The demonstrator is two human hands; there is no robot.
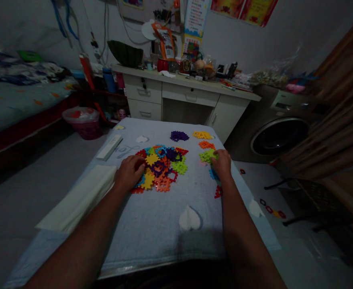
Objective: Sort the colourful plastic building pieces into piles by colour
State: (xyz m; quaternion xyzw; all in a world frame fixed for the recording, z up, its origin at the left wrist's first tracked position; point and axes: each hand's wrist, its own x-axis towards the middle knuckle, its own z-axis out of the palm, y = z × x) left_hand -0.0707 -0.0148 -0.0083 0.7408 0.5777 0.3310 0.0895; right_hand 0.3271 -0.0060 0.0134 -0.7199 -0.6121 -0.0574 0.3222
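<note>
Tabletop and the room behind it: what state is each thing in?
Mixed heap: colours jumbled, pieces overlapping
Purple pile: apart from the heap
Yellow pile: apart from the heap
Green pile: partly covered by right hand
Left hand: at the heap, fingers curled, grip unclear
Tablecloth: spread out
Desk drawers: shut
Washing machine door: shut
Bin: lined, things inside

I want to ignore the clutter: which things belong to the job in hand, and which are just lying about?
Job:
mixed pile of pieces, at the left hand
green pieces, at the right hand
purple pieces, yellow pieces, orange pieces

Lying about:
white box
folded pale sheet
pink bin
</note>
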